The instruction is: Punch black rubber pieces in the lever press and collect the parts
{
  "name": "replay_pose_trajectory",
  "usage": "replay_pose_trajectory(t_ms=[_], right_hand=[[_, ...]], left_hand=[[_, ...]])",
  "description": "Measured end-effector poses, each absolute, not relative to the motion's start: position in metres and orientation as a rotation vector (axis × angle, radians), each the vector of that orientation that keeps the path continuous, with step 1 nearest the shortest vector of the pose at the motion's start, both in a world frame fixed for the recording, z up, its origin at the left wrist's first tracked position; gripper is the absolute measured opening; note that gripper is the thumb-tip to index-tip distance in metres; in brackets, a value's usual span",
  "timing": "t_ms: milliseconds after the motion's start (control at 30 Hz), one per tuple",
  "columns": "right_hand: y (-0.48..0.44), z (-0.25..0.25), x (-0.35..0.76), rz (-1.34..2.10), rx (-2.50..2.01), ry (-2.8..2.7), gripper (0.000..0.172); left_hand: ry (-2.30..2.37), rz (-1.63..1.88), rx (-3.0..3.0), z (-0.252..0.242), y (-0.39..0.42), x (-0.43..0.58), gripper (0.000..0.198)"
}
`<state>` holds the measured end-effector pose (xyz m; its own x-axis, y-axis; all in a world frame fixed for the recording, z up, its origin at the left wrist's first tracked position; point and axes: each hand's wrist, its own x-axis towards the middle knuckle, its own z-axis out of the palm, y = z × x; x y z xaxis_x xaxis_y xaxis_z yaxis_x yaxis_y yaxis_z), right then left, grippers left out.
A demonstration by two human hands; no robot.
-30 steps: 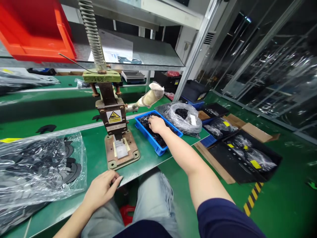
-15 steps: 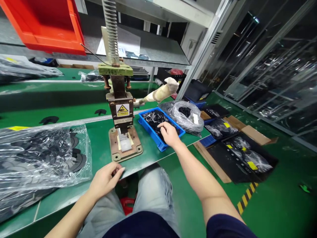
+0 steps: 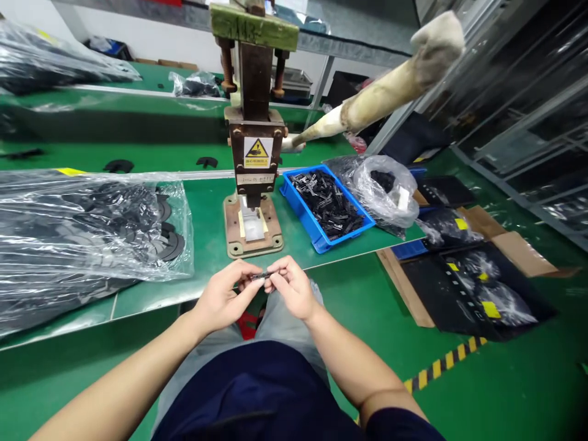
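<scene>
A small, thin black part (image 3: 261, 276) is pinched between both hands at the table's front edge. My left hand (image 3: 229, 295) grips its left end and my right hand (image 3: 294, 288) its right end; the fingers cover most of it. Just beyond the hands stands a hand press (image 3: 256, 147) with a warning label and a rusty base plate (image 3: 233, 236). On that base sits a pale, clear block (image 3: 254, 229) under the ram. Right of the press, a blue tray (image 3: 323, 244) holds many small black parts (image 3: 328, 202).
The press lever (image 3: 381, 98), wrapped in pale cloth, sticks out to the right. A clear bag of flat black pieces (image 3: 101, 239) covers the table's left. Behind the tray lies an open plastic bag (image 3: 388, 190). Cartons with bagged goods (image 3: 487, 288) stand on the floor at right.
My right hand has left the blue tray and come to my left hand in front of the press. Both now hold a small black part. The view has shifted closer and lower.
</scene>
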<state>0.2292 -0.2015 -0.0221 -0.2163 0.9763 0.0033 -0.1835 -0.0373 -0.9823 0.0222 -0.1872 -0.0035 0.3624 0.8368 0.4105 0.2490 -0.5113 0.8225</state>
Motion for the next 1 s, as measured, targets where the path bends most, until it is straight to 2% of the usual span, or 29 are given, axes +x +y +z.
replay_pose_trajectory(t_ms=[167, 300, 533, 633, 767, 867, 933, 1000], right_hand=[[-0.205, -0.027, 0.23, 1.458, -0.954, -1.223, 0.034], [-0.204, -0.026, 0.234, 1.393, -0.96, -1.318, 0.027], [-0.192, 0.0, 0.241, 1.093, -0.894, -1.841, 0.02], [-0.181, 0.013, 0.248, 0.98, -0.901, -1.956, 0.022], [-0.147, 0.049, 0.277, 0.652, -1.008, -1.795, 0.021], [-0.113, 0.103, 0.3, 0.385, -0.886, -1.554, 0.037], [-0.094, 0.145, 0.306, 0.214, -0.74, -1.54, 0.055], [-0.079, 0.183, 0.304, 0.141, -0.614, -1.565, 0.063]], left_hand=[[0.92, 1.126, 1.925, -0.005, -0.191, 0.02, 0.017], [0.953, 0.941, 1.717, -0.002, -0.189, 0.018, 0.014], [0.783, 0.608, 1.249, -0.001, -0.18, 0.016, 0.037], [0.756, 0.634, 1.263, -0.001, -0.172, 0.015, 0.038], [0.964, 0.918, 1.437, -0.004, -0.133, 0.006, 0.037], [1.201, 1.078, 1.59, -0.006, -0.092, -0.002, 0.031], [1.371, 1.021, 1.77, -0.006, -0.067, -0.004, 0.028], [1.499, 0.905, 1.975, -0.006, -0.049, -0.004, 0.027]])
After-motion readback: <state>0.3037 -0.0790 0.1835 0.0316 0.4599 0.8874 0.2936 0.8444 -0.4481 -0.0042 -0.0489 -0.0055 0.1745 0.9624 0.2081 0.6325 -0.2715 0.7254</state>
